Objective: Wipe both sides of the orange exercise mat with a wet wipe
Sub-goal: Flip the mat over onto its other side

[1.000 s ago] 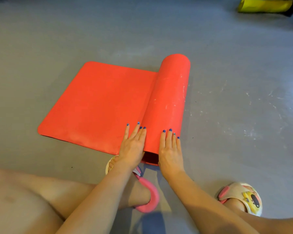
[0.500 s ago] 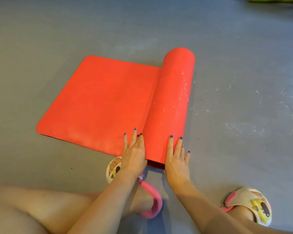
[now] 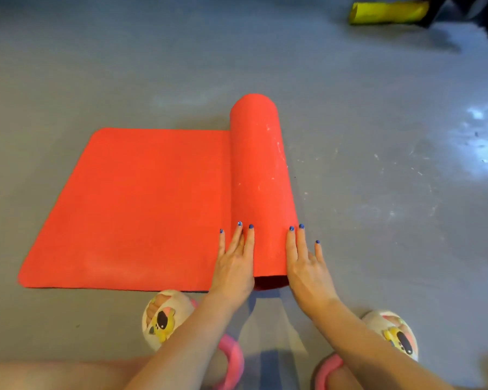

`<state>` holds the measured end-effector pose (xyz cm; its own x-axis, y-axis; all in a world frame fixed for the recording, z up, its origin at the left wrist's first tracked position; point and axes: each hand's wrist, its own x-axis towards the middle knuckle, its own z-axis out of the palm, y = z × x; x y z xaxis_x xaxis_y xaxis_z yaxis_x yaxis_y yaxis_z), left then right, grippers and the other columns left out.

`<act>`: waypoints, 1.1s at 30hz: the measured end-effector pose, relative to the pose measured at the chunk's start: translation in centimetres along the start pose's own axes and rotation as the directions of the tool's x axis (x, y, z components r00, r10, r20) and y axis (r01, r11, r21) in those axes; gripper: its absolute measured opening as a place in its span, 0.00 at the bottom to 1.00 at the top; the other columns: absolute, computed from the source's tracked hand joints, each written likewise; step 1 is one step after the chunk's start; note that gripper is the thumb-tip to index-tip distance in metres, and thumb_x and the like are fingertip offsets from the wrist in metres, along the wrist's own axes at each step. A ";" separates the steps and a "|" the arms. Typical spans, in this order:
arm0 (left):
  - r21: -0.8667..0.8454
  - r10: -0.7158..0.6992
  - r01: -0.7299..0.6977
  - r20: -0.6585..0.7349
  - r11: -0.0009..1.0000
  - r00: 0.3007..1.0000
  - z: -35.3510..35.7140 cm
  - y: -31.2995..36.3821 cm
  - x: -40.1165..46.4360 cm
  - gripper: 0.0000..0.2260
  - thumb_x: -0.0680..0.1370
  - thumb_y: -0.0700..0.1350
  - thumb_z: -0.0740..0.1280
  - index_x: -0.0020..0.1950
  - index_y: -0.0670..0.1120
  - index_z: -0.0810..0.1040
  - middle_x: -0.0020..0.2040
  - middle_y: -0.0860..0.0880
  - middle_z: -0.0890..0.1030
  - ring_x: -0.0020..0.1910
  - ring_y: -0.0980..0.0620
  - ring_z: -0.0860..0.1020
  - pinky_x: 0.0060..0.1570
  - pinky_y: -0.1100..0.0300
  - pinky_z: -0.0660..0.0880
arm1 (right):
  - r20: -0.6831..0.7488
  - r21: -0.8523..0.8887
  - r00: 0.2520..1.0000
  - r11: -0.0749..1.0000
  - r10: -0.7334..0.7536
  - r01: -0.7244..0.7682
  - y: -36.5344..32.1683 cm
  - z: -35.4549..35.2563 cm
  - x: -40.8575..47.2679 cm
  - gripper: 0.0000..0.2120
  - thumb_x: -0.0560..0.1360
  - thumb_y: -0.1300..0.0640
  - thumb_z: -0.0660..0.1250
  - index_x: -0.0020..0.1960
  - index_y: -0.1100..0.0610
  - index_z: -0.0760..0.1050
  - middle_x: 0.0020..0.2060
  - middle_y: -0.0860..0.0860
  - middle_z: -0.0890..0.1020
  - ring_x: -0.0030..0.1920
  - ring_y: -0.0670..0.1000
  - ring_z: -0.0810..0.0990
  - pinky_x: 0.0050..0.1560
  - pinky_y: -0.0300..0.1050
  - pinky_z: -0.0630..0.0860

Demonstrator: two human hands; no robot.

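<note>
The orange exercise mat (image 3: 141, 204) lies on the grey floor, its left part flat and its right part still in a roll (image 3: 261, 178) that runs away from me. My left hand (image 3: 233, 263) rests with straight fingers at the roll's left side, near its near end. My right hand (image 3: 307, 266) presses with straight fingers against the roll's right side. White scuff marks show on the roll. No wet wipe is in view.
My two feet in cream and pink slippers (image 3: 164, 319) (image 3: 392, 336) stand just in front of the mat's near edge. A yellow rolled object (image 3: 386, 12) and something dark (image 3: 476, 15) lie on the floor at the far right. Grey floor (image 3: 392, 192) stretches to the right of the roll.
The roll has moved right and more flat mat lies open on the left. My right hand has shifted from the roll's top to its right side. The view has swung.
</note>
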<state>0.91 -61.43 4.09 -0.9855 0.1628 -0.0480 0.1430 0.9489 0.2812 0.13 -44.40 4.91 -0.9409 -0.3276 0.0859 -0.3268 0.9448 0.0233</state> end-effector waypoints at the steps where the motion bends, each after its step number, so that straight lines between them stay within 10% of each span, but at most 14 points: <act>1: 0.004 0.022 -0.022 -0.007 1.000 1.000 0.2 0.8 0.6 0.44 0.68 0.31 0.67 0.81 0.36 0.51 0.80 0.39 0.62 0.82 0.44 0.48 0.74 0.46 0.31 | -0.009 -0.020 1.000 1.000 0.000 0.000 1.0 -0.5 0.1 0.34 0.63 0.70 0.56 0.70 0.72 0.58 0.66 0.73 0.68 0.35 0.61 0.82 0.56 0.63 0.77; 14: 0.029 0.223 -0.223 -0.023 0.974 0.974 2.8 13.0 3.9 0.44 0.59 0.35 0.75 0.75 0.34 0.67 0.64 0.32 0.78 0.75 0.37 0.68 0.74 0.39 0.54 | -0.021 -0.136 0.998 0.989 0.055 -0.058 11.4 -3.2 -6.3 0.27 0.65 0.74 0.50 0.64 0.75 0.64 0.60 0.72 0.75 0.37 0.59 0.84 0.51 0.62 0.80; 20: 0.205 0.157 -0.176 0.104 0.963 0.982 1.3 10.4 3.9 0.35 0.78 0.37 0.58 0.82 0.39 0.45 0.78 0.29 0.59 0.82 0.38 0.47 0.76 0.40 0.34 | 0.077 -0.075 0.996 0.996 0.047 -0.041 9.2 -2.0 -7.0 0.33 0.60 0.72 0.55 0.67 0.74 0.64 0.62 0.68 0.75 0.58 0.59 0.81 0.56 0.64 0.77; 23: 0.220 0.135 -0.162 0.130 0.962 0.982 0.6 8.7 3.4 0.35 0.78 0.36 0.56 0.82 0.40 0.42 0.79 0.32 0.58 0.82 0.40 0.45 0.76 0.41 0.32 | 0.236 -0.037 0.967 0.995 0.094 -0.087 7.0 -1.5 -6.3 0.50 0.53 0.59 0.74 0.71 0.69 0.59 0.67 0.66 0.72 0.66 0.61 0.75 0.59 0.69 0.72; 28: 0.169 0.019 -0.041 0.131 0.985 0.991 0.4 5.0 2.0 0.39 0.76 0.35 0.60 0.82 0.42 0.42 0.83 0.43 0.54 0.82 0.46 0.42 0.75 0.41 0.32 | 0.307 0.016 0.938 0.984 0.162 -0.175 4.2 -1.2 -5.1 0.58 0.64 0.42 0.74 0.78 0.54 0.38 0.76 0.64 0.56 0.73 0.64 0.62 0.66 0.73 0.61; 33: 0.023 -0.154 0.152 0.171 0.988 0.973 1.0 1.7 0.4 0.42 0.73 0.31 0.61 0.83 0.42 0.43 0.84 0.50 0.49 0.82 0.50 0.39 0.76 0.42 0.34 | 0.326 0.056 0.919 0.966 0.220 -0.251 1.9 -0.7 -2.7 0.58 0.69 0.51 0.71 0.74 0.50 0.25 0.76 0.65 0.50 0.75 0.64 0.58 0.69 0.70 0.57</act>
<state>0.82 -59.43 3.59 -0.9655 0.0583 -0.2537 -0.0069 0.9685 0.2488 2.16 -41.75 5.41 -0.9659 -0.0951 -0.2409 -0.0844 0.9949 -0.0544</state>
